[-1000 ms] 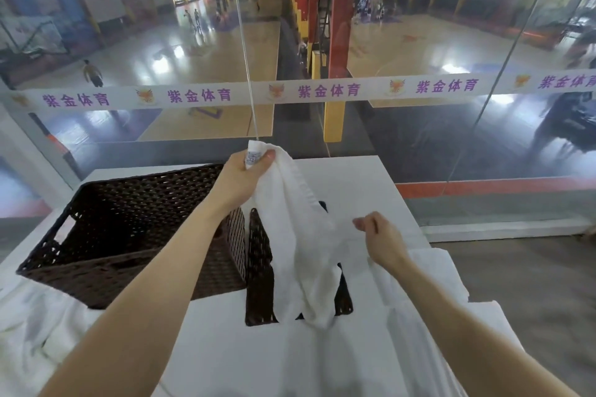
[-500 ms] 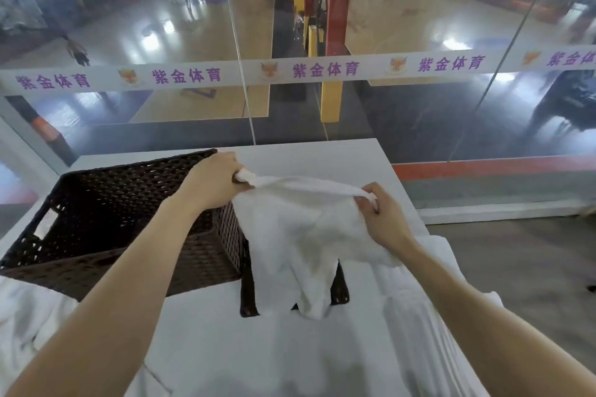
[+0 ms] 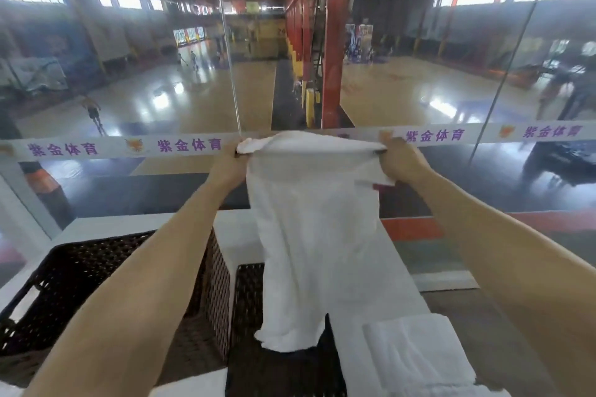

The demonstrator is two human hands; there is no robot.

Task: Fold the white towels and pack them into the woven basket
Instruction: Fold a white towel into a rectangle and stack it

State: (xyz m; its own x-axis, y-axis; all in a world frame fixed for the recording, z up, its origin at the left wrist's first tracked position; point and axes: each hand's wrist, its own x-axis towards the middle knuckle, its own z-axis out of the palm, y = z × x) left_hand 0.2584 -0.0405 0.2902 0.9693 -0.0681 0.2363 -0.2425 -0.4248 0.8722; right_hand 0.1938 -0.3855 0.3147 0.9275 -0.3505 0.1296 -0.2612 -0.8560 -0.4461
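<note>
Head view: both hands are raised at the far middle, each pinching a top corner of a white towel point(image 3: 312, 219). The left hand point(image 3: 229, 164) has its fingers curled round the left corner and the right hand point(image 3: 403, 162) round the right one, so the cloth hangs stretched between them. It hangs above the white table point(image 3: 240, 230), with its lower edge just right of the woven basket point(image 3: 217, 287), which sits near left. Another towel point(image 3: 416, 354) lies near right. Beyond the table stands a glass wall with a printed banner point(image 3: 96, 148).
</note>
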